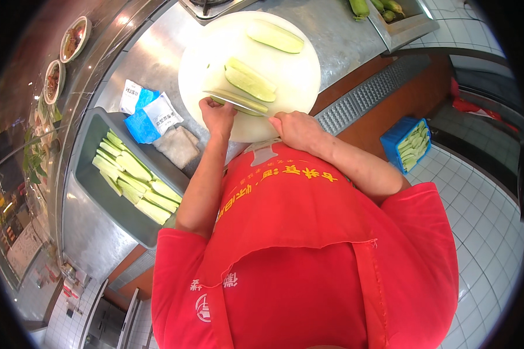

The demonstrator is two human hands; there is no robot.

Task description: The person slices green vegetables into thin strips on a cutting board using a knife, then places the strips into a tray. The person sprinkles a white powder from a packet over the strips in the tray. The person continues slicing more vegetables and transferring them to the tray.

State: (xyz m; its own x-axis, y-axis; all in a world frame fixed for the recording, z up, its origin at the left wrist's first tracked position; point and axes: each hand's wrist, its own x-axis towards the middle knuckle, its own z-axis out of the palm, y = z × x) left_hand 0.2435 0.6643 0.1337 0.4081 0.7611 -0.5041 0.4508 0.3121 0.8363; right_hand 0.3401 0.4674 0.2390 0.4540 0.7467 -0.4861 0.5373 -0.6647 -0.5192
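My right hand (298, 131) is closed round the handle of a knife (236, 104), whose blade lies along a green gourd or cucumber piece (244, 110) near the close edge of a round white cutting board (201, 56). The fingers of my left hand (218, 114) press on the left end of that piece, beside the blade. Two more pale-fleshed pieces lie on the board: one (249, 80) just beyond the knife, the other (276, 35) at the far side. How deep the blade sits in the piece cannot be told.
A grey tub (113, 218) with several cut pieces (133, 174) stands left, beside blue-and-white packets (150, 118) and a folded cloth (177, 146). Whole green vegetables (388, 8) lie in a metal tray (412, 30) at the back right. A blue basket (391, 146) of slices stands low right.
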